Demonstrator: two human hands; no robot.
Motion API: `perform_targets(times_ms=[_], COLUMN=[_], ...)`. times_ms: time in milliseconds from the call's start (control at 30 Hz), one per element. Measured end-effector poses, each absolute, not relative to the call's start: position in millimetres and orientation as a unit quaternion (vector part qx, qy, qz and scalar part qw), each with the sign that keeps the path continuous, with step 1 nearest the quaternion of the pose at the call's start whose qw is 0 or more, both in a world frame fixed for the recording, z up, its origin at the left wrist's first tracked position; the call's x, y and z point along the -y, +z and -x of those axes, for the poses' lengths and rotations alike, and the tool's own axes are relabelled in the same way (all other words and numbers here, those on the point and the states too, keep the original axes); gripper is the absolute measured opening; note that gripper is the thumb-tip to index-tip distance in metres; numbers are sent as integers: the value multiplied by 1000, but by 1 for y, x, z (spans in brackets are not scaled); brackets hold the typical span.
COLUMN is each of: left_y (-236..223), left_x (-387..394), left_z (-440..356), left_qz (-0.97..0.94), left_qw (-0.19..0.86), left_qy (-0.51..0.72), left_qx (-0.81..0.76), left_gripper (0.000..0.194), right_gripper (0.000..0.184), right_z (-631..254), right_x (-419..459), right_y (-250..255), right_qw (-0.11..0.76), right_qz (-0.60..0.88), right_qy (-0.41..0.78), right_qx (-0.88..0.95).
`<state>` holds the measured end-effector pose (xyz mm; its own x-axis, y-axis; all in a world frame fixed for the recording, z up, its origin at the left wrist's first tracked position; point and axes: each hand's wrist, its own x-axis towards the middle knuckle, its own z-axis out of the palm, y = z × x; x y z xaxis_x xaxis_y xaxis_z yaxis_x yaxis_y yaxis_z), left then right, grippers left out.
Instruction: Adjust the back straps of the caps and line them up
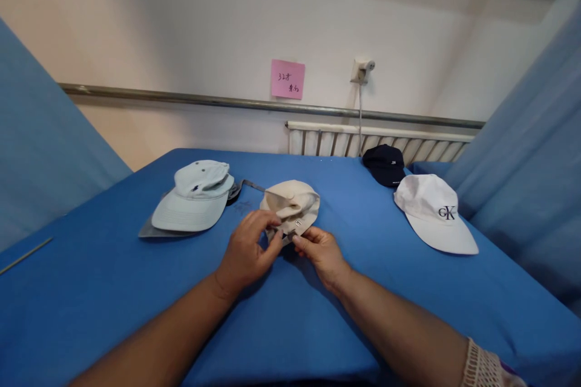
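Note:
A beige baseball cap (297,196) lies in the middle of the blue-covered table, its crown partly caved in and its back strap toward me. My left hand (249,245) grips the cap's left rear edge by the strap, fingers bent over it. From the other side, my right hand (323,254) pinches the strap between thumb and fingers. A small metal buckle (298,223) shows just above the right fingertips. The cap's visor is out of sight.
To the left, a pale mint cap (193,196) rests on a grey cap (157,230), whose strap (252,185) reaches toward the beige cap. A white cap (431,211) and a dark navy cap (385,164) sit at the right. A thin stick (26,255) lies far left.

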<state>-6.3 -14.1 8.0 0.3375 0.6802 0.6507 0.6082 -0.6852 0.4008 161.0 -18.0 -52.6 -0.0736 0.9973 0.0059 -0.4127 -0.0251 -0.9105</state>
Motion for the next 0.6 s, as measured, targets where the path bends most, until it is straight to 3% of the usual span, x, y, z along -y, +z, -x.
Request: perform_targets(times_ms=[100, 333, 600], left_y=[4, -3, -8], left_x=[19, 24, 23], left_z=[4, 1, -2], left_qz=[-791, -732, -736], left_qw=[85, 194, 223], left_qy=[395, 337, 323], left_qx=[-459, -559, -551], left_gripper=[12, 42, 45], right_gripper=[29, 30, 33], right_z=[-162, -162, -162], right_x=[18, 19, 21], right_y=[-53, -53, -51], right_qw=[574, 572, 570], right_qz=[368, 362, 338], right_qy=[615, 623, 654], right_qx=[397, 393, 364])
